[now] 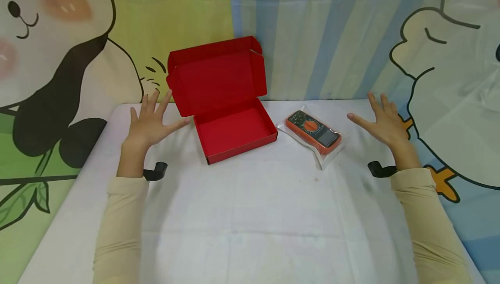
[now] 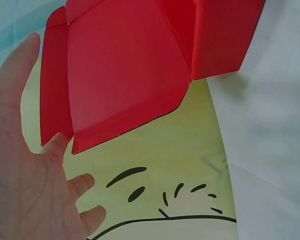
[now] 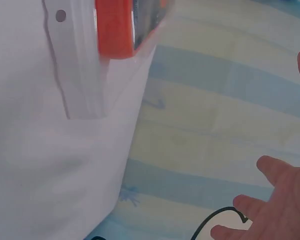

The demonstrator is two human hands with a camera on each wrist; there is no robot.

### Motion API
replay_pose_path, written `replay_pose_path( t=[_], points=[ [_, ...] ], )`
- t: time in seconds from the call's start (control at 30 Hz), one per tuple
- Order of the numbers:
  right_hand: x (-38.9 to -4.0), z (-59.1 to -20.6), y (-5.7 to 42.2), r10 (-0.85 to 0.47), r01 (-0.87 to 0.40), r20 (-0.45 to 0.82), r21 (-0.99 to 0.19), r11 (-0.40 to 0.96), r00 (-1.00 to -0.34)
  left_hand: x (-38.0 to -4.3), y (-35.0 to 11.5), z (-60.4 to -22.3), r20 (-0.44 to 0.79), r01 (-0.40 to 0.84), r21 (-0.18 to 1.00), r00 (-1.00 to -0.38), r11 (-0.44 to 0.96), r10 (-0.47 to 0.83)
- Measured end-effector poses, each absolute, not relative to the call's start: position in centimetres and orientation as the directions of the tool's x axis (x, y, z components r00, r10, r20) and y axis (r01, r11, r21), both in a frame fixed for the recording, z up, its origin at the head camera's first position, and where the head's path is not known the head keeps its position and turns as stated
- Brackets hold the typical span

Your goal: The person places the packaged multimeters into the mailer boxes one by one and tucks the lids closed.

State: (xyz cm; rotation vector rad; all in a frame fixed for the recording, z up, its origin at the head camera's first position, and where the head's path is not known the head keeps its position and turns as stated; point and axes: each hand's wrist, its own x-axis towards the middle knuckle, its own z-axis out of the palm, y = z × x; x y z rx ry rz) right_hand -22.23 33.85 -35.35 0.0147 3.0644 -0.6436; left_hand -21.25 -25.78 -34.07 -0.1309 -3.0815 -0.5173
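A red cardboard box [image 1: 238, 132] lies on the white table with its lid [image 1: 218, 77] raised at the back. To its right is an orange multimeter [image 1: 313, 131] with a dark face and orange dial, inside a clear plastic bag [image 1: 326, 160]. My left hand [image 1: 150, 123] is spread with fingers apart, left of the box and holding nothing. The right hand [image 1: 384, 121], also spread and free of any object, is to the right of the multimeter. In the left wrist view the lid [image 2: 125, 75] fills the upper part; the right wrist view shows the multimeter's end [image 3: 115, 30].
The table [image 1: 242, 232] is covered with a white cloth. Behind it hangs a printed curtain [image 1: 297, 28] with cartoon animals and stripes. A black wrist mount [image 1: 155, 172] sticks out by the left wrist, another mount [image 1: 382, 170] by the right.
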Motion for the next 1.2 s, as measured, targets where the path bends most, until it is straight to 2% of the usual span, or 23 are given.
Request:
replay_pose_path(
  t=[0.27, 0.6, 0.97, 1.2],
  points=[
    [-22.2, -36.3, 33.4, 0.008, 0.004, 0.005, -0.474, 0.881, -1.0, -20.8, -25.2, -35.4, 0.074, 0.106, 0.317, -0.993, 0.943, 0.087],
    [-22.1, -36.9, 32.9, 0.013, -0.002, 0.027, -0.505, 0.863, -1.0, -20.3, -24.7, -36.1, 0.105, 0.129, 0.325, -0.989, 0.937, 0.1],
    [-21.7, -37.6, 31.2, 0.002, -0.011, 0.023, -0.538, 0.843, -1.0, -20.1, -23.7, -37.4, 0.353, 0.278, 0.359, -0.924, 0.891, 0.146],
    [-21.6, -38.0, 30.0, -0.003, -0.01, 0.013, -0.562, 0.827, -1.0, -19.7, -23.4, -38.1, 0.31, 0.254, 0.428, -0.943, 0.867, 0.124]
  ],
)
